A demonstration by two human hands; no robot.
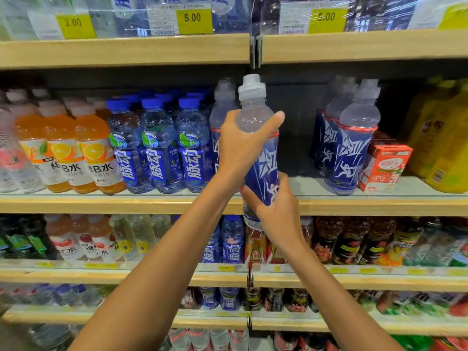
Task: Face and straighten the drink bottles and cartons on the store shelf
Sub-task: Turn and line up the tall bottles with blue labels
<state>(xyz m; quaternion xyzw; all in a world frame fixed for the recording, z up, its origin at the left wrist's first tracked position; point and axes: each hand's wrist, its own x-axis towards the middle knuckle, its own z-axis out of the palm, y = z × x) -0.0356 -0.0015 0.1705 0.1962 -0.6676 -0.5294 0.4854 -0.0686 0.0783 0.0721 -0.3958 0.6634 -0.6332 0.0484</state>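
I hold a tall clear sports bottle (255,115) with a blue label and a white cap in front of the middle shelf (126,202), lifted off it and upright. My left hand (240,145) grips its upper body, thumb across the front. My right hand (276,211) grips its lower part from the right. Another bottle of the same kind (222,107) stands just behind on the left. More of them (352,148) stand to the right across a gap. A red-and-white carton (385,168) stands beside those.
Blue-capped water bottles (192,145) and orange drink bottles (96,153) fill the shelf's left part. Yellow bottles (445,138) stand at the far right. A shelf with price tags (193,20) is above, and lower shelves (354,278) hold more drinks.
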